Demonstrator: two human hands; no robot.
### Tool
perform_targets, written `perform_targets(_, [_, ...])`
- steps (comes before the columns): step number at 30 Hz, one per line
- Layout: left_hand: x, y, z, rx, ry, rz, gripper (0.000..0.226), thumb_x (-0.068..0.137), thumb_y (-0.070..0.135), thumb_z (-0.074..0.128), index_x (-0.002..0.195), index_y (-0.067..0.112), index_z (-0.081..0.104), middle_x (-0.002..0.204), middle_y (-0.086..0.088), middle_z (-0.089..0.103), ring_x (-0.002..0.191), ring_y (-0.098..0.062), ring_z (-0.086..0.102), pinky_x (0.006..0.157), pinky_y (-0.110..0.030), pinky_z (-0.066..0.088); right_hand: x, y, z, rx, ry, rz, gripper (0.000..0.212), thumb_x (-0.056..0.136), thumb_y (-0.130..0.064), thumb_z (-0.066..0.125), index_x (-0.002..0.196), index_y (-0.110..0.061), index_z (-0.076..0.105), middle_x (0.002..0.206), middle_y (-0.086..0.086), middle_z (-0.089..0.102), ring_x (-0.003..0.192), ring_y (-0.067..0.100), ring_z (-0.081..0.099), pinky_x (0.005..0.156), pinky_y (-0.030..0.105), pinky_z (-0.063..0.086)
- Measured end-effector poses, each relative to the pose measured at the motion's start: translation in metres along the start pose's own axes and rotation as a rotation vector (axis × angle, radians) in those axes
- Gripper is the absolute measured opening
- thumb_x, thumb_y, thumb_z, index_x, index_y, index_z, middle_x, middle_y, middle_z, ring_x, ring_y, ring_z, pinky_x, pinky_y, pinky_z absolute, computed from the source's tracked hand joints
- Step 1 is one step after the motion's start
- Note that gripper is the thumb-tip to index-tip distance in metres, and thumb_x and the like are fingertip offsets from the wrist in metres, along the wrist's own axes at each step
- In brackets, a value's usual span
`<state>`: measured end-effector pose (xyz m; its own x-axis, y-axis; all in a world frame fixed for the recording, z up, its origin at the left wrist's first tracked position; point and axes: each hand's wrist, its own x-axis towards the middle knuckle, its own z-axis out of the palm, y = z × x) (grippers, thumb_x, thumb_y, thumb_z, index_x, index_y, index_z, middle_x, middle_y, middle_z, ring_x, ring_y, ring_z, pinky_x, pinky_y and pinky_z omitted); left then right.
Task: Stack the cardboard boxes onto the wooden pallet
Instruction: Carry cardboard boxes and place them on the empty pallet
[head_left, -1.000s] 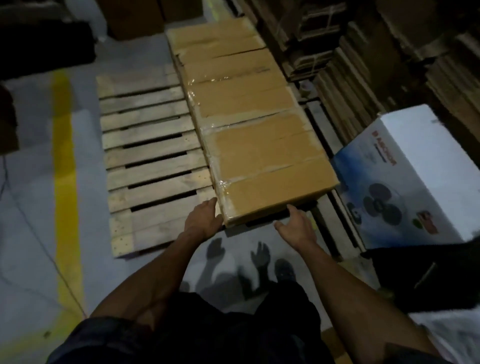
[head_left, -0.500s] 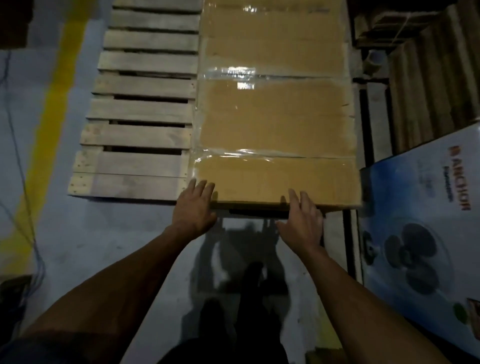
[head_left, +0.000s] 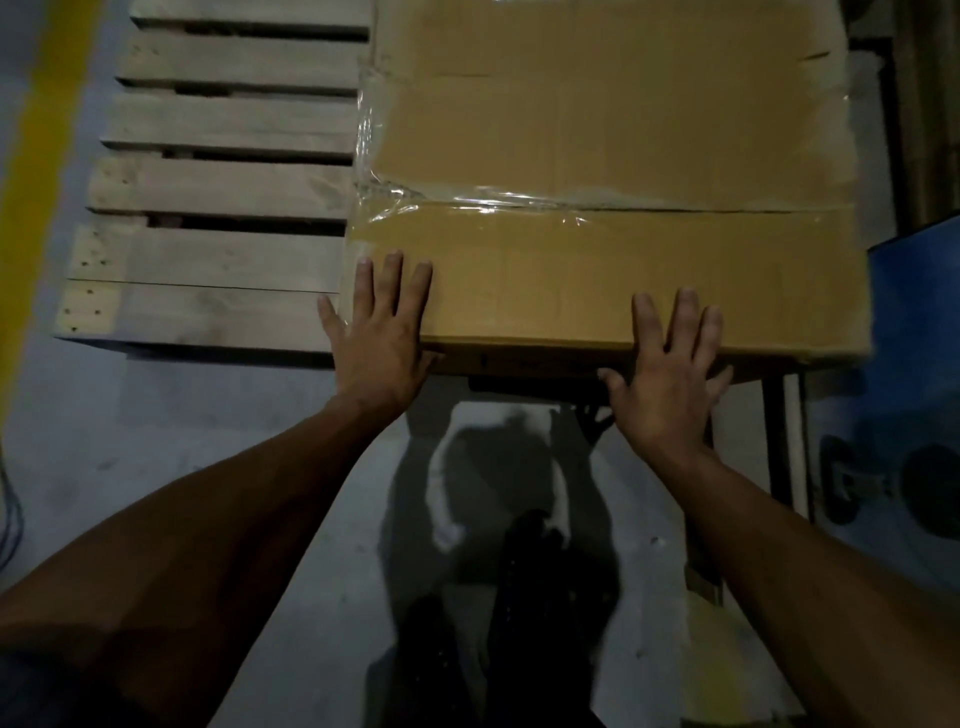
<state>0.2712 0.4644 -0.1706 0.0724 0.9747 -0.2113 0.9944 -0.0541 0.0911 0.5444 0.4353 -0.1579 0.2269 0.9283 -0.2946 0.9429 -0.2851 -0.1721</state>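
Note:
A long brown cardboard box (head_left: 613, 156), wrapped with clear tape, lies flat on the right half of the wooden pallet (head_left: 218, 187). Its near end juts slightly past the pallet's front edge. My left hand (head_left: 382, 332) lies flat on the box's near left corner, fingers straight and spread. My right hand (head_left: 670, 369) lies flat on the near edge further right, fingers straight, palm over the rim. Neither hand curls round the box.
A blue printed fan carton (head_left: 914, 395) stands at the right, close to the cardboard box. A yellow floor line (head_left: 36, 135) runs along the left. The pallet's left slats are bare. Grey concrete floor (head_left: 218, 441) lies below my arms.
The camera has come closer and lower over the box. Both hands have slid from the box's end face onto its top near edge, fingers flattened; the box now lies squarer to the pallet.

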Motion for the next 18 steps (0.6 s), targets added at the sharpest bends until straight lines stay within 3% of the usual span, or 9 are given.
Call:
perform_targets(5, [0.004,-0.005,0.0,0.025,0.008,0.025,0.104,0.081,0.054,0.069,0.157,0.026,0.003,0.165,-0.007,0.0,0.15,-0.036,0.002,0.102,-0.068,0.031,0.014,-0.005,0.001,-0.015,0.021,0.047,0.099,0.088,-0.034,0.074,0.159,-0.039,0.005,0.168,0.004,-0.012,0.152,0.036,-0.013,0.108,0.078,0.017])
perform_targets(18, [0.008,-0.008,0.004,0.066,0.037,0.055,0.104,0.079,0.053,0.072,0.157,0.023,0.009,0.164,-0.012,0.008,0.147,-0.039,0.011,0.095,-0.067,0.035,0.019,-0.005,0.005,0.0,0.057,0.062,0.098,0.087,-0.027,0.075,0.159,-0.039,0.009,0.168,0.005,-0.007,0.152,0.037,-0.01,0.108,0.079,0.015])
